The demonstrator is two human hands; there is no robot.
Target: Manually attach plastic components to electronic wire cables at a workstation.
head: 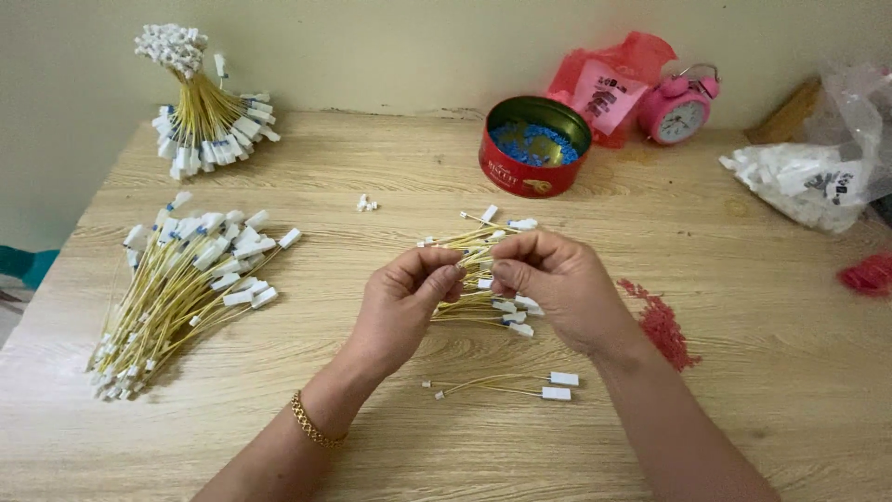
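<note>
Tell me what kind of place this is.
Probably a home workbench for small piecework: heaps of yellow wire leads on a wooden table, a red tin of blue parts, and a pink alarm clock.

light: soft, even, bright | shadows: faint | glare: none | focus: sharp, slight blur at edges
</note>
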